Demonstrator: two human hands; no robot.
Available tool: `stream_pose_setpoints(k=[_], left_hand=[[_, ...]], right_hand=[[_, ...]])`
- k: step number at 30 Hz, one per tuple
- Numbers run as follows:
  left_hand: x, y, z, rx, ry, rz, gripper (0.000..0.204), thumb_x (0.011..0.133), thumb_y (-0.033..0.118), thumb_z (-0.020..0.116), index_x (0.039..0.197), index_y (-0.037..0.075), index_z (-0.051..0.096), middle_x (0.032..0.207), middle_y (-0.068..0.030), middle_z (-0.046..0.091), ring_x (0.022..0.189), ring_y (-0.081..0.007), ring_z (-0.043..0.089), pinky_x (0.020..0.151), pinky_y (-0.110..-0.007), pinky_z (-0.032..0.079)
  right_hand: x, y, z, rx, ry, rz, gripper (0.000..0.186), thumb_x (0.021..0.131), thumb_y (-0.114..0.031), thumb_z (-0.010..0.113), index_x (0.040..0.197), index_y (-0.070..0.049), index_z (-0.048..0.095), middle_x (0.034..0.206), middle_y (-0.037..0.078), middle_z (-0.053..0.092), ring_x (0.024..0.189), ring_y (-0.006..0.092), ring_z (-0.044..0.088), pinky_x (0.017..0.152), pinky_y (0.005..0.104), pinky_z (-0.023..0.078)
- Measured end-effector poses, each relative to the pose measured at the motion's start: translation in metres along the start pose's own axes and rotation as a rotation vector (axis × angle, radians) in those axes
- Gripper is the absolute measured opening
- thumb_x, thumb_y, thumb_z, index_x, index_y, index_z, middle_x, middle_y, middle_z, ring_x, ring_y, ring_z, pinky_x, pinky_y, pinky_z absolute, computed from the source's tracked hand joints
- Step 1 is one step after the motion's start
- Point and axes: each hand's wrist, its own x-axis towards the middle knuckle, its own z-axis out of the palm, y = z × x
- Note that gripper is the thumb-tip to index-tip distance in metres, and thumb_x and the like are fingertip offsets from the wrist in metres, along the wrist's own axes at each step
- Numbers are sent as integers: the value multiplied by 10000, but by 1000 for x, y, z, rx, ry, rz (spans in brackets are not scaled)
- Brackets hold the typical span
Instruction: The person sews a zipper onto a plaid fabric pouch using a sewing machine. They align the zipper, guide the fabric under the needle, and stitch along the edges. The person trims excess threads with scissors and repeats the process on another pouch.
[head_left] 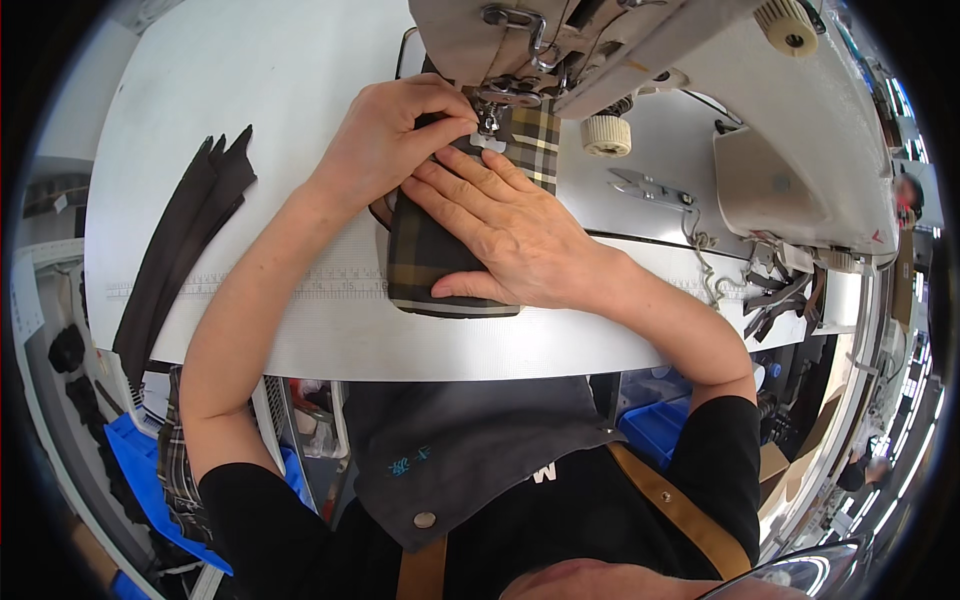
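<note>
A dark plaid fabric piece (540,150) with tan and white stripes lies under the presser foot (489,120) of a sewing machine (490,50). My left hand (400,135) is closed in a pinch just left of the presser foot. What its fingertips hold, if anything, is too small to make out. Flat on the fabric, my right hand (500,225) presses with fingers stretched toward the needle area and thumb out to the side. A small whitish piece (488,141) shows right at the foot, partly hidden by my fingers.
Dark fabric strips (190,235) lie at the left of the white table (300,345). Thread snips (650,190) with a cord rest on the right, near a pile of dark scraps (785,300). A blue bin (140,470) stands below the table's left edge.
</note>
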Motion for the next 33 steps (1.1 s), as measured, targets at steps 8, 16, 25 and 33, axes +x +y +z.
stream_pose_setpoints(k=[8, 16, 25, 33], left_hand=[[-2, -2, 1, 12, -21, 37, 151, 814, 134, 598, 840, 10, 679, 843, -62, 657, 743, -197, 626, 697, -285, 492], [-3, -9, 4, 151, 32, 194, 132, 798, 129, 604, 823, 29, 687, 845, -44, 659, 760, -210, 624, 693, -298, 499], [1, 1, 2, 13, 11, 29, 128, 805, 112, 629, 850, 5, 681, 842, -89, 660, 743, -215, 634, 692, -286, 487], [0, 5, -1, -41, 1, -68, 144, 801, 113, 632, 856, -10, 684, 821, -90, 660, 735, -189, 631, 704, -279, 485]], right_hand=[[0, -1, -2, -10, -22, 3, 773, 808, -539, 569, 1317, 26, 428, 1301, 228, 474, 1294, 337, 375, 1062, 484, 285], [2, -1, -2, 22, 68, -2, 568, 844, -410, 592, 1229, 2, 524, 1206, 213, 547, 1230, 333, 455, 1031, 458, 341], [-14, 33, -17, 200, 324, 122, 222, 702, -20, 631, 922, -41, 650, 899, 114, 614, 857, 290, 590, 728, 371, 475], [-8, 14, -8, -51, 163, 2, 513, 755, -309, 704, 1102, 51, 591, 1176, 189, 580, 1138, 311, 540, 926, 377, 468]])
